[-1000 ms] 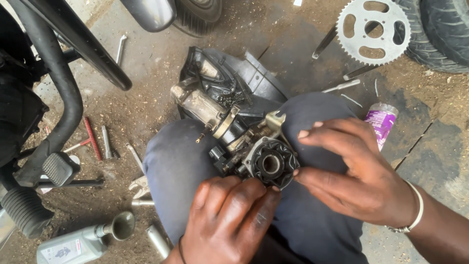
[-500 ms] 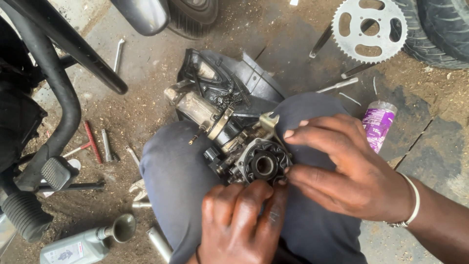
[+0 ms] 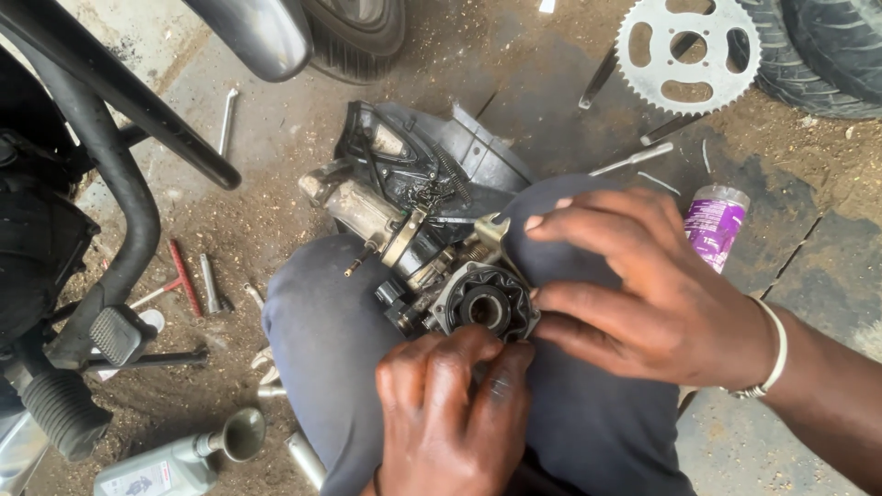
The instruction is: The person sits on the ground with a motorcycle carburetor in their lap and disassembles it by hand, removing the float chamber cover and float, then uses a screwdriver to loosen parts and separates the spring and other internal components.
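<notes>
A dirty metal carburetor (image 3: 441, 276) rests on my lap, between my knees in dark blue trousers (image 3: 322, 340). Its round dark opening (image 3: 484, 310) faces up. My left hand (image 3: 455, 413) comes from below, its fingertips curled on the lower rim of that opening. My right hand (image 3: 657, 285), with a white bracelet at the wrist, lies flat on my right knee, its fingers pressing the carburetor's right side. Behind the carburetor lies a black plastic housing (image 3: 441, 156) on the ground.
A motorcycle frame and footpeg (image 3: 115, 335) stand at left. Wrenches and a red-handled tool (image 3: 184, 276) lie in the dirt. A grey oil bottle with funnel (image 3: 184, 459) is at bottom left. A sprocket (image 3: 689, 55), tyres, and a purple can (image 3: 715, 225) lie at right.
The view has shifted slightly. My left hand has crept up onto the carburetor's round opening, and my right hand stays pressed against its side.
</notes>
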